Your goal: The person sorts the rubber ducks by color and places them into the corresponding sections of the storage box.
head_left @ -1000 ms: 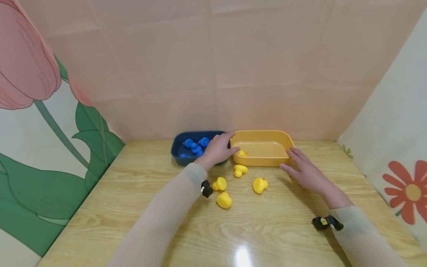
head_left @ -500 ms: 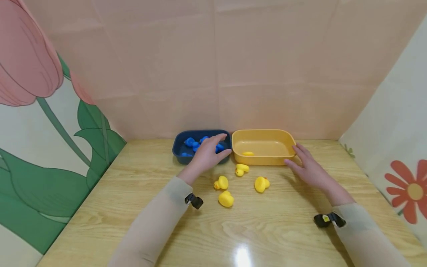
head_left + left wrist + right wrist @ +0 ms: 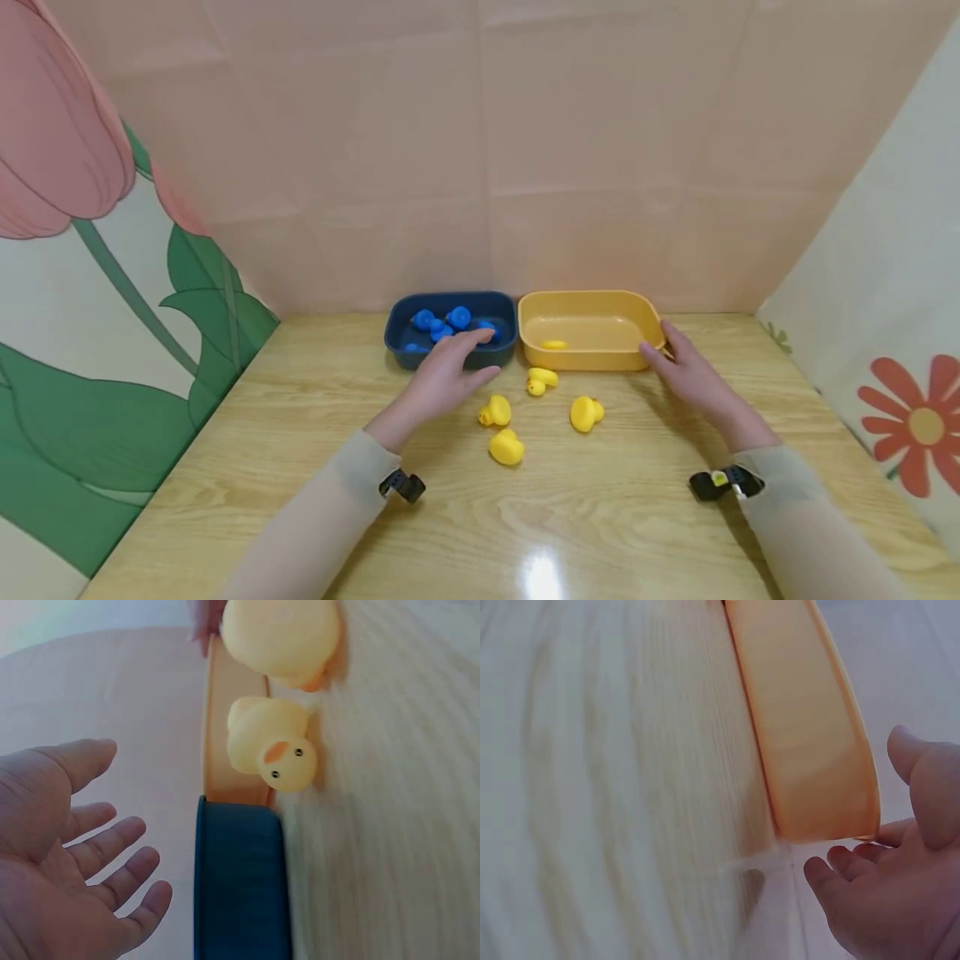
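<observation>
My left hand [image 3: 438, 385] hovers in front of the dark blue bin [image 3: 397, 360], fingers spread and holding nothing. Inside that bin lie several blue rubber ducks [image 3: 441, 332]. The yellow bin [image 3: 600, 362] stands right beside it, with part of one yellow duck [image 3: 553, 344] showing over its front wall. At the yellow bin's right end is my right hand [image 3: 693, 379], fingers loosely extended by the corner; whether they touch it is unclear. Several yellow rubber ducks sit on the table before the bins, among them a tipped one [image 3: 542, 381] and one facing sideways [image 3: 587, 413].
Both bins stand at the back of the wooden table [image 3: 600, 525], against a pink backdrop [image 3: 360, 167]. Two more yellow ducks lie close together, one nearer the bins [image 3: 496, 411] and one nearer the front [image 3: 507, 447]. Printed flower panels flank the table.
My left hand has drawn back and left, from the yellow bin's left end to the front of the blue bin. The duck in the yellow bin now lies lower. My right hand stays nearly still.
</observation>
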Available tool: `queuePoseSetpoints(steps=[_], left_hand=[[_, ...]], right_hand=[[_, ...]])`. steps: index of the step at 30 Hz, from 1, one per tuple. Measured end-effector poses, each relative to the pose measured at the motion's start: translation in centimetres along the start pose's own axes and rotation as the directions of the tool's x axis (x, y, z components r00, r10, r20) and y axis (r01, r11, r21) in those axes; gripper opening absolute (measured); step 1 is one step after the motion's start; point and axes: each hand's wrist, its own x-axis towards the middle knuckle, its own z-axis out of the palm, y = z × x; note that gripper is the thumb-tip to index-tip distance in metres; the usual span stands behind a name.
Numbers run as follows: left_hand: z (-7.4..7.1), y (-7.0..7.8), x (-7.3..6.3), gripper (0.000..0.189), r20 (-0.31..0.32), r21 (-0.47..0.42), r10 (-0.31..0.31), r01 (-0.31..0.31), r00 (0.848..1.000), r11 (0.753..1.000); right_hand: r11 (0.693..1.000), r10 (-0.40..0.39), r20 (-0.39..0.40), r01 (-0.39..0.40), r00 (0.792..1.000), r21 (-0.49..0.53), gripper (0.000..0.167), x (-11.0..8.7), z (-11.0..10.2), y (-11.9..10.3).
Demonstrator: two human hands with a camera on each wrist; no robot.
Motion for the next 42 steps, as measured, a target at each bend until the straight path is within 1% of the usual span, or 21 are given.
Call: queuePoseSetpoints(steps=[3, 7, 9, 12, 15, 18, 22, 25, 28, 31, 35, 39, 42], left_hand=[[0.1, -0.4, -0.8, 0.064, 0.004, -0.019, 0.002, -0.002, 1.000, 1.000], [0.6, -1.1, -2.0, 0.060, 0.030, -0.084, -0.013, 0.015, 0.999, 0.996], [0.8, -1.3, -2.4, 0.058, 0.052, -0.127, -0.024, 0.030, 0.998, 0.991], [1.1, -1.6, -2.8, 0.056, 0.094, -0.165, -0.036, 0.052, 0.995, 0.985], [1.4, -1.9, -3.1, 0.057, 0.145, -0.179, -0.050, 0.075, 0.988, 0.981], [1.8, -2.6, -3.3, 0.057, 0.188, -0.186, -0.041, 0.076, 0.981, 0.980], [2.0, -3.2, -3.3, 0.058, 0.222, -0.199, 0.003, 0.043, 0.975, 0.979], [2.0, -3.3, -3.2, 0.058, 0.235, -0.206, 0.021, 0.029, 0.972, 0.978], [2.3, -3.3, -3.0, 0.059, 0.239, -0.197, 0.042, 0.006, 0.970, 0.980], [2.7, -3.5, -2.8, 0.061, 0.231, -0.165, 0.059, -0.020, 0.971, 0.986], [3.1, -3.4, -2.8, 0.065, 0.217, -0.108, 0.052, -0.029, 0.975, 0.994], [3.3, -3.3, -2.9, 0.067, 0.209, -0.074, 0.035, -0.019, 0.977, 0.997], [3.4, -3.2, -3.0, 0.068, 0.218, -0.054, 0.017, -0.005, 0.976, 0.999]], right_hand=[[0.997, 0.073, 0.007, -0.073, 0.997, 0.037, 0.099, 0.1, 0.0, 0.2], [0.983, 0.139, 0.003, -0.139, 0.990, 0.118, 0.097, 0.1, 0.2, 0.4], [0.977, 0.138, -0.018, -0.133, 0.990, 0.169, 0.094, 0.2, 0.3, 0.6], [0.961, 0.131, -0.044, -0.116, 0.990, 0.252, 0.091, 0.2, 0.5, 0.7], [0.943, 0.123, -0.051, -0.101, 0.991, 0.317, 0.089, 0.1, 0.8, 0.9], [0.932, 0.113, -0.046, -0.090, 0.992, 0.351, 0.087, -0.1, 1.1, 1.1], [0.926, 0.112, -0.042, -0.089, 0.993, 0.367, 0.088, -0.2, 1.3, 0.9], [0.923, 0.127, -0.038, -0.105, 0.991, 0.369, 0.090, -0.1, 1.3, 0.6], [0.928, 0.131, -0.037, -0.109, 0.991, 0.356, 0.089, 0.0, 1.1, 0.7], [0.938, 0.130, -0.041, -0.109, 0.991, 0.328, 0.088, 0.1, 1.1, 0.9], [0.947, 0.128, -0.041, -0.110, 0.991, 0.302, 0.092, 0.3, 1.2, 1.2], [0.950, 0.130, -0.044, -0.111, 0.991, 0.292, 0.093, 0.4, 1.2, 1.6], [0.950, 0.131, -0.047, -0.112, 0.990, 0.290, 0.093, 0.4, 1.3, 1.7]])
